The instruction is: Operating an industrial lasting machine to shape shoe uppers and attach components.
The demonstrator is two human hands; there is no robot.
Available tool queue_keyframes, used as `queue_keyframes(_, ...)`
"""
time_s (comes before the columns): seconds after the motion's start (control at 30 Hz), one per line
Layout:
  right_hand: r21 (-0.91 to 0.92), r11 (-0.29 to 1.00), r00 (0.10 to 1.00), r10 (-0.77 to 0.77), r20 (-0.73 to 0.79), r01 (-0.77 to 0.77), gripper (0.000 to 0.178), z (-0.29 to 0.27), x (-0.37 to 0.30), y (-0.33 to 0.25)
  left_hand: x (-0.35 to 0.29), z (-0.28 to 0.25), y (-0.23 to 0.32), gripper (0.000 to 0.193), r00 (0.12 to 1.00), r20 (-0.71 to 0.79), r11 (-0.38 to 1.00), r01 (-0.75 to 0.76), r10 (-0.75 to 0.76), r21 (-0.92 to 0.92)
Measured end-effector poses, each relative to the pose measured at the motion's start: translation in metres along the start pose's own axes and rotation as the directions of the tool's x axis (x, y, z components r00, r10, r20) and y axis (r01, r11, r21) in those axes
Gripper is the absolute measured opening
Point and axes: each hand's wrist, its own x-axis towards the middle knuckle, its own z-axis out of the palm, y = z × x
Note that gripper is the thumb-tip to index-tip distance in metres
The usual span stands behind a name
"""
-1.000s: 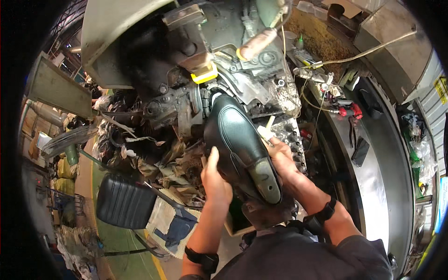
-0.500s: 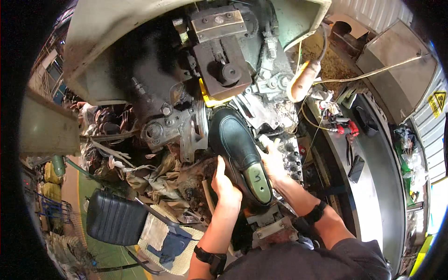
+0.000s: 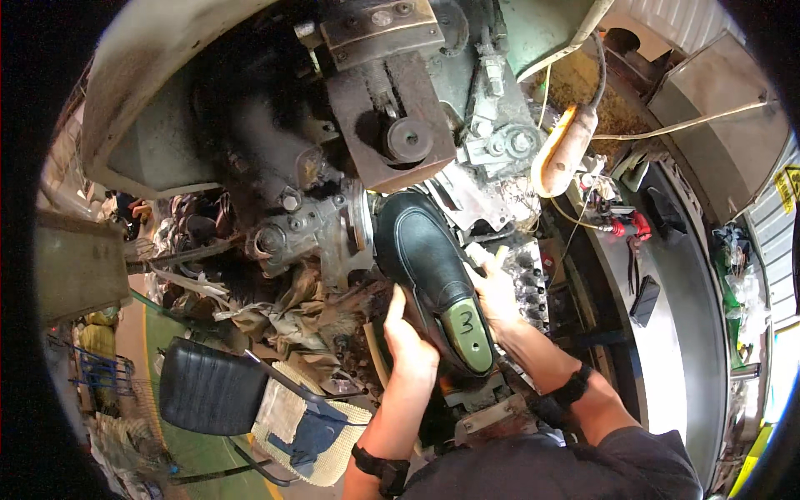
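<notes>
A black leather slip-on shoe (image 3: 422,250) lies between my hands, its toe pointing away under the machine's dark metal block (image 3: 392,125). A green shoe last (image 3: 470,337) with a dark handwritten mark fills its opening. My left hand (image 3: 410,337) holds the shoe's left side, thumb up along the upper. On the other side, my right hand (image 3: 497,296) grips it near the opening, its fingers partly hidden. Small pale pieces show beside the right fingertips; what they are I cannot make out. Whether the toe touches the machine is unclear.
A lit work lamp (image 3: 565,154) hangs to the right of the block. Beyond it, a grey bench (image 3: 679,367) carries a phone (image 3: 644,300) and a red tool (image 3: 631,226). At lower left stands a black chair (image 3: 212,387); crumpled scraps (image 3: 296,312) lie beside the machine.
The view has shifted, and the machine appears larger. Both hands keep their hold on the shoe, which sits slightly lower in the picture. A yellow part under the block no longer shows.
</notes>
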Motion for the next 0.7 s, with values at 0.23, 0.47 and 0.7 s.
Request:
queue_keyframes(0.23, 0.082, 0.994, 0.996, -0.076, 0.043, 0.072, 0.049, -0.001, 0.012, 0.022, 0.023, -0.015, -0.002, 0.035, 0.999, 0.036, 0.999, -0.013, 0.014, -0.031)
queue_keyframes(0.47, 0.148, 0.987, 0.996, -0.071, 0.045, 0.064, 0.06, 0.0, 0.017, 0.032, 0.038, -0.027, -0.008, 0.035, 0.996, -0.03, 0.997, -0.081, 0.081, -0.001)
queue_keyframes(0.7, 0.189, 0.979, 0.996, -0.083, 0.04, 0.074, 0.071, 0.007, 0.027, 0.03, 0.05, -0.029, -0.013, 0.031, 0.915, -0.19, 0.932, -0.33, 0.355, 0.151)
